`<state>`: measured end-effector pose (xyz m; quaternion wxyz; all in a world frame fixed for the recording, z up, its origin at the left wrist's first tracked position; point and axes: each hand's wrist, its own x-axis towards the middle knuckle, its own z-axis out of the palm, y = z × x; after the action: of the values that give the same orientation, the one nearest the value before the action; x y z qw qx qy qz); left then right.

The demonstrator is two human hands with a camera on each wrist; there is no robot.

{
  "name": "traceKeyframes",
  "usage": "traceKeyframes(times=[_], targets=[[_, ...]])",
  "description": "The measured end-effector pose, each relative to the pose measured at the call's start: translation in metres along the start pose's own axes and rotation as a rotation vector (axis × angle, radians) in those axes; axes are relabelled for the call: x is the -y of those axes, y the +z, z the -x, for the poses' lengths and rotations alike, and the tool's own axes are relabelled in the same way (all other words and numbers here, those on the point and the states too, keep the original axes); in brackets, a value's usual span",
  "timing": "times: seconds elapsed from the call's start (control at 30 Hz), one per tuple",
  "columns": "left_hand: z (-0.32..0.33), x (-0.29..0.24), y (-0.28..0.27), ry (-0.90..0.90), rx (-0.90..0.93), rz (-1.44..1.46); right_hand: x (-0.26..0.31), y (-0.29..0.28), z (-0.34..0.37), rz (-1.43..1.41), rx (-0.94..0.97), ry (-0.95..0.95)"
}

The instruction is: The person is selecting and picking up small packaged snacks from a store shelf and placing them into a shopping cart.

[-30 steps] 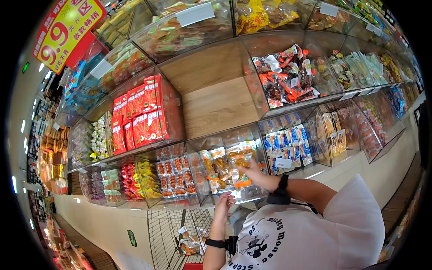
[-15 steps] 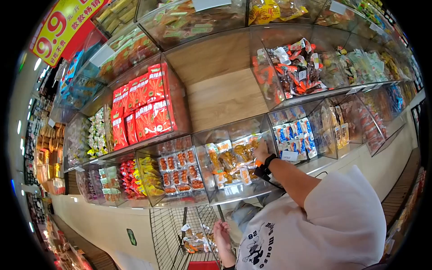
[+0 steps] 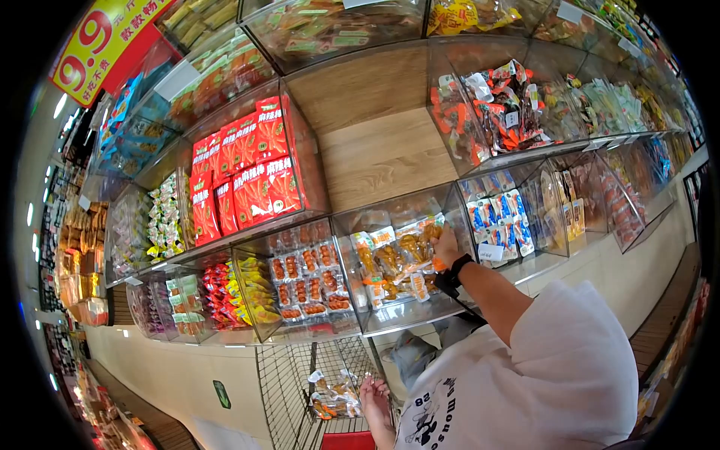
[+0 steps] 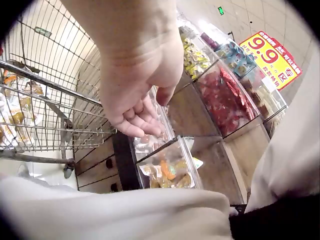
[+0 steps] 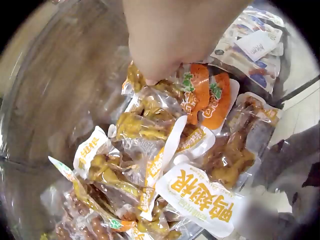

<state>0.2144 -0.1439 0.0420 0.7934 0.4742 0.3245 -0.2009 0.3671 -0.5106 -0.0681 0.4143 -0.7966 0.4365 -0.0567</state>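
Clear packs of brown meat (image 3: 389, 259) with white and orange labels lie in a transparent bin. My right hand (image 3: 446, 247) reaches into that bin's right side, fingers down at a pack. In the right wrist view the hand (image 5: 167, 55) covers the top of the packs (image 5: 145, 125), and its fingertips are mostly hidden, so its grip cannot be told. My left hand (image 3: 376, 397) hangs beside the shopping cart (image 3: 289, 375), holding nothing. The left wrist view shows that hand (image 4: 142, 85) with loosely curled fingers near the cart's rim.
Several similar packs (image 3: 334, 396) lie in the cart. Left of the bin are small red-brown packs (image 3: 306, 281); to its right, blue-white packs (image 3: 499, 225). Red bags (image 3: 244, 172) stand on the shelf above. Clear partitions (image 3: 349, 277) divide the bins.
My right hand has moved from the middle of the packs to the bin's right side. The left hand has dropped lower, away from the bin's front edge to beside the cart.
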Motion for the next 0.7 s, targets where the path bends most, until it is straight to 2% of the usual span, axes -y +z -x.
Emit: traceKeyframes(times=[0.07,0.2,0.3,0.43,0.53,0.57,0.6,0.63,0.7], targets=[[0.002,-0.004,-0.003,-0.010,0.002,-0.004,-0.007,0.013,-0.002,0.155,-0.114,-0.088],[0.005,-0.010,-0.011,-0.010,-0.008,-0.031,-0.006,0.013,0.005,0.372,-0.149,-0.226],[0.010,-0.011,-0.021,0.007,-0.024,-0.024,-0.010,0.011,0.007,0.324,-0.146,-0.178],[0.017,-0.013,-0.047,0.028,-0.033,-0.095,-0.005,0.006,0.014,0.327,-0.213,-0.299],[0.023,-0.010,-0.082,0.086,-0.229,-0.060,0.008,-0.002,0.025,0.196,-0.252,-0.365],[0.026,-0.005,-0.098,0.108,-0.306,-0.034,0.016,-0.003,0.030,0.132,-0.262,-0.415],[0.026,0.007,-0.123,0.174,-0.308,-0.067,0.029,-0.007,0.041,0.056,-0.206,-0.552],[0.033,0.013,-0.131,0.189,-0.462,-0.146,0.044,-0.007,0.056,0.061,-0.148,-0.706],[0.045,0.037,-0.174,0.251,-0.547,-0.352,0.067,-0.002,0.091,0.065,-0.038,-1.003]])
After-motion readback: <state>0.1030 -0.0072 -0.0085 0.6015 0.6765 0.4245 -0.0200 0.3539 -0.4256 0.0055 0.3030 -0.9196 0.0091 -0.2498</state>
